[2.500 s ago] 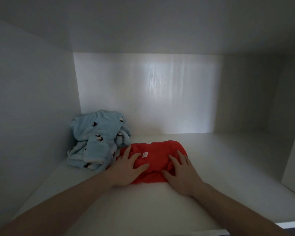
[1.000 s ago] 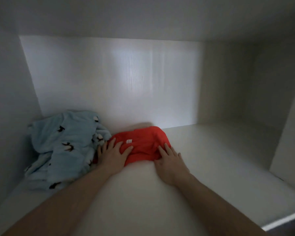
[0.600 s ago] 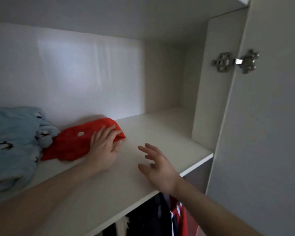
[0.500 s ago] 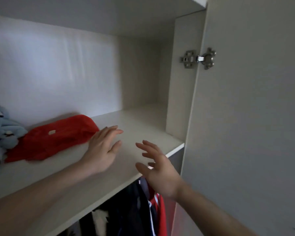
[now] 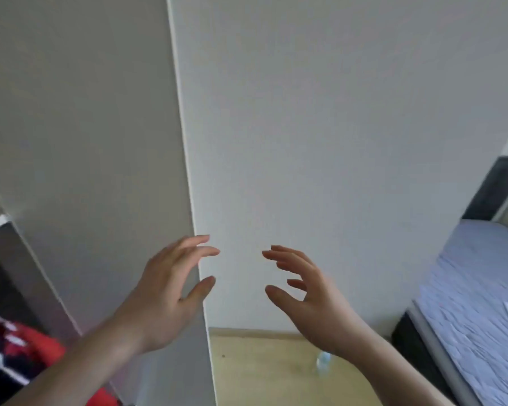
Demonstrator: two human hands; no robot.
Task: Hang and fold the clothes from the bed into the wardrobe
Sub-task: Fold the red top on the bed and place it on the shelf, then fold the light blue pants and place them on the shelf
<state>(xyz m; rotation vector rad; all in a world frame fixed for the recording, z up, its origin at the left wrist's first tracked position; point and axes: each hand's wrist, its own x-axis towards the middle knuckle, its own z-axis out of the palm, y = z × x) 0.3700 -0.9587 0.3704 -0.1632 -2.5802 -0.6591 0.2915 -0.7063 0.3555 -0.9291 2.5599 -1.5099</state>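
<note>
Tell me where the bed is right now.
In the head view the bed lies at the far right, beyond the right hand, against the white wall and beside the wooden floor.

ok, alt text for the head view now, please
Two bare hands, left hand and right hand, hang open and empty before a white wardrobe door and pale wall. A bed with blue-grey rumpled sheet lies at right, red-and-dark hanging clothes lower left.

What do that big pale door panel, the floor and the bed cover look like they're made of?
The door panel looks like smooth matte laminated board, flat with a thin straight edge. The floor seems light wood or wood-look laminate, tan and even. The bed cover is probably woven cloth, bluish-grey with fine wrinkles.
</note>
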